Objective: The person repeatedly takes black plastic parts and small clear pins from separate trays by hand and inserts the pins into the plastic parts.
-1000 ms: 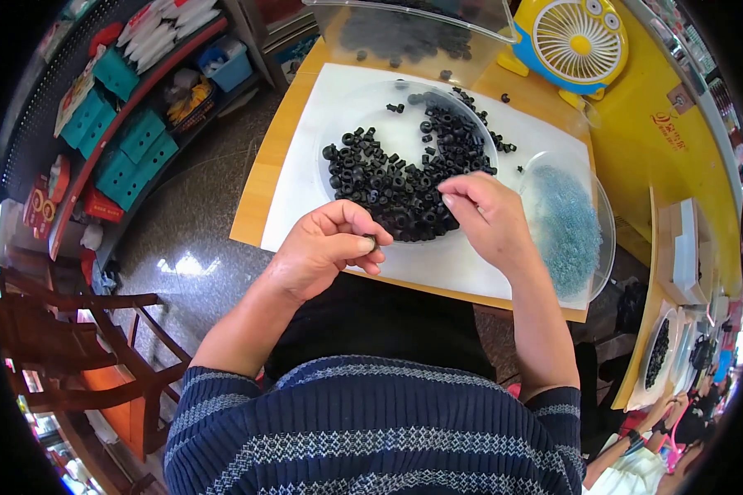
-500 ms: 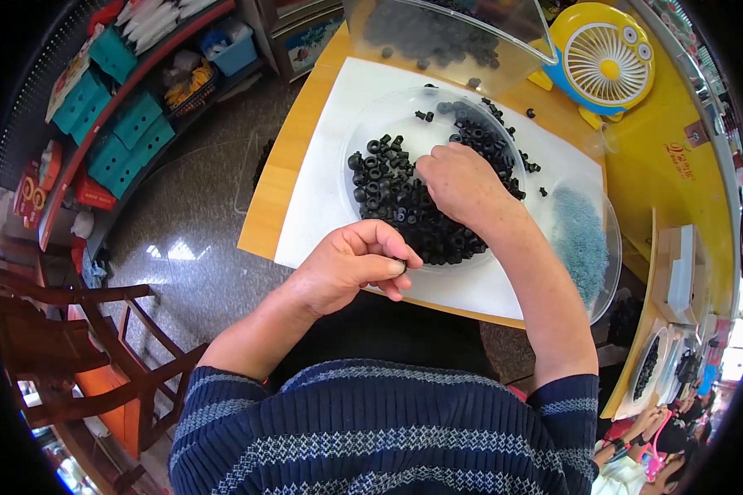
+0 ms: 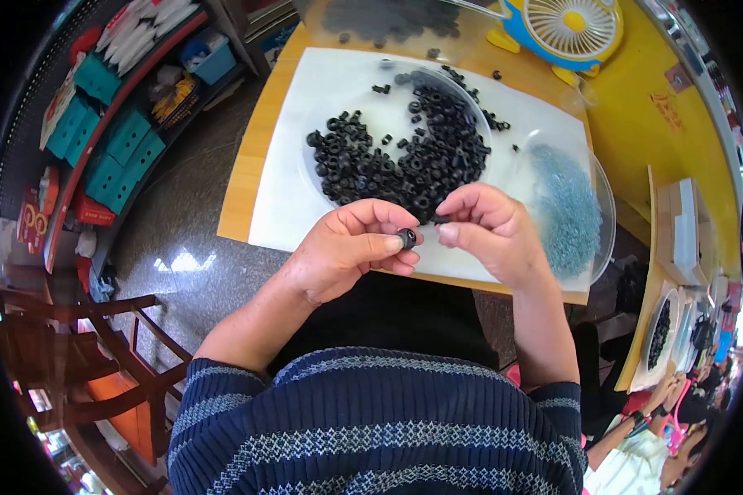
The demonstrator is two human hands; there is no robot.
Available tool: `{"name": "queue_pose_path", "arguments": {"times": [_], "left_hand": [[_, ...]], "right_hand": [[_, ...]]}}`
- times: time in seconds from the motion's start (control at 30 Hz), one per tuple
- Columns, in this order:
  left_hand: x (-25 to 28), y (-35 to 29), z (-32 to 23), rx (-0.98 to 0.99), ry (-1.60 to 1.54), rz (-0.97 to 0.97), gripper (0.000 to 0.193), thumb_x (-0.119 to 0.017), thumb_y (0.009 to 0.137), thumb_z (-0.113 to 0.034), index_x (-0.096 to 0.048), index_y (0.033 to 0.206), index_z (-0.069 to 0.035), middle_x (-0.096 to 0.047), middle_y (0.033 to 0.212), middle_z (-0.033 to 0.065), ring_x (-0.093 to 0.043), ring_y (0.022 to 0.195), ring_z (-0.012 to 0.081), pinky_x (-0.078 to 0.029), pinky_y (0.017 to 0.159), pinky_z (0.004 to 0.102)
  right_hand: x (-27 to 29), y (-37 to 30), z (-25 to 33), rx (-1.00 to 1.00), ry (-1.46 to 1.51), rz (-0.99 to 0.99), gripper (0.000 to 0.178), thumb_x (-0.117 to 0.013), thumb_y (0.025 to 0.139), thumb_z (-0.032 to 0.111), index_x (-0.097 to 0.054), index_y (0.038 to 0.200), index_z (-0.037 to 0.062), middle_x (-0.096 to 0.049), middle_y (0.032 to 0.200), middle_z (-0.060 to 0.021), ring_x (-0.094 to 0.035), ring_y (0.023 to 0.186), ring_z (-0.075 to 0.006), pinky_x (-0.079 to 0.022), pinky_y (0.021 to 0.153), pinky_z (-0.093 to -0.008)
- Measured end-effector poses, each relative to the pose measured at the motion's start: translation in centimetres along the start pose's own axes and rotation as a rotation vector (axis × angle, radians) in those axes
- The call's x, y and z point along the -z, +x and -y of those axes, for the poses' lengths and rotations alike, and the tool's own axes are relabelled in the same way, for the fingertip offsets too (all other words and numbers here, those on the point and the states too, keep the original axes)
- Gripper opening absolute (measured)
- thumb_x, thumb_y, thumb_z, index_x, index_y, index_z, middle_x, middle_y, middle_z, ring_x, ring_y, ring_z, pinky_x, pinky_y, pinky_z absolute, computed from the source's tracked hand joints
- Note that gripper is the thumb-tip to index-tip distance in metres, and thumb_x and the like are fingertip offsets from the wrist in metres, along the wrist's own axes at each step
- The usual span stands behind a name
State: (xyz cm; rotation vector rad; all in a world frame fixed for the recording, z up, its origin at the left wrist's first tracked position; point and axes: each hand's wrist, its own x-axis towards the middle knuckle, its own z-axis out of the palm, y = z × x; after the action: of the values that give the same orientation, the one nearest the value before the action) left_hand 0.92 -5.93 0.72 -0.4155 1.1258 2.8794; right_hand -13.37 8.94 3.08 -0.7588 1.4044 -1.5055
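Between the thumb and fingers of my left hand is a small black ring-shaped part, its round hole facing up. My right hand pinches a small dark piece close beside it; its exact kind is too small to make out. Both hands hover at the near edge of a round clear plate. Many small black plastic parts are heaped on it, some ring-like, some stubby. A few similar pieces lie loose past its far right rim.
White sheet covers most of the wooden table. To the right, a clear dish holds pale blue granules. Behind stand a clear bin of black parts and a yellow-blue fan. A wooden chair is at left.
My right hand has come back from the heap toward me and now pinches a small dark piece beside my left hand. The part in my left hand shows more fully.
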Motion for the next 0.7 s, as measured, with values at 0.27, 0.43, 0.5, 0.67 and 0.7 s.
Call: {"name": "queue_pose_path", "arguments": {"times": [0.27, 0.43, 0.5, 0.67, 0.7], "left_hand": [[-2.4, 0.7, 2.3, 0.015, 0.089, 0.044, 0.020, -0.055, 0.079, -0.001, -0.049, 0.097, -0.002, -0.058, 0.087, 0.0078, -0.060, 0.076, 0.0165, -0.052, 0.067, 0.0285], [-3.0, 0.7, 2.9, 0.123, 0.157, 0.055, 0.019, -0.056, 0.078, -0.001, -0.049, 0.096, -0.002, -0.057, 0.087, 0.0084, -0.060, 0.074, 0.0158, -0.052, 0.066, 0.0274], [-3.0, 0.7, 2.9, 0.164, 0.155, 0.042, 0.018, -0.056, 0.078, 0.000, -0.049, 0.095, -0.002, -0.057, 0.087, 0.0085, -0.060, 0.073, 0.0161, -0.052, 0.065, 0.0275], [-3.0, 0.8, 3.4, 0.201, 0.111, 0.028, 0.016, -0.056, 0.078, 0.000, -0.050, 0.093, -0.002, -0.058, 0.087, 0.0092, -0.061, 0.072, 0.0170, -0.052, 0.065, 0.0279], [-3.0, 0.8, 3.5, 0.204, 0.084, 0.031, 0.016, -0.056, 0.078, 0.000, -0.050, 0.093, -0.002, -0.058, 0.086, 0.0097, -0.061, 0.072, 0.0173, -0.053, 0.065, 0.0281]], "right_hand": [[0.5, -4.2, -1.1, -0.016, 0.100, 0.013, 0.015, -0.058, 0.077, 0.001, -0.055, 0.092, -0.0010, -0.057, 0.080, -0.0018, -0.053, 0.071, -0.0052, -0.043, 0.064, -0.0177], [1.6, -5.1, -1.9, -0.002, -0.023, 0.049, 0.014, -0.060, 0.077, 0.004, -0.056, 0.090, -0.0011, -0.058, 0.079, -0.0013, -0.053, 0.072, -0.0055, -0.043, 0.064, -0.0184], [1.8, -5.2, -2.1, -0.002, -0.027, 0.068, 0.014, -0.061, 0.077, 0.006, -0.057, 0.089, -0.0008, -0.059, 0.080, -0.0017, -0.054, 0.073, -0.0062, -0.045, 0.065, -0.0198], [1.7, -5.0, -2.5, -0.049, 0.180, 0.142, 0.012, -0.061, 0.076, 0.005, -0.055, 0.086, 0.0012, -0.058, 0.074, -0.0019, -0.053, 0.067, -0.0068, -0.044, 0.062, -0.0197], [1.7, -4.9, -2.7, -0.049, 0.182, 0.142, 0.012, -0.061, 0.076, 0.005, -0.055, 0.086, 0.0012, -0.058, 0.074, -0.0019, -0.053, 0.067, -0.0068, -0.044, 0.062, -0.0197]]}}
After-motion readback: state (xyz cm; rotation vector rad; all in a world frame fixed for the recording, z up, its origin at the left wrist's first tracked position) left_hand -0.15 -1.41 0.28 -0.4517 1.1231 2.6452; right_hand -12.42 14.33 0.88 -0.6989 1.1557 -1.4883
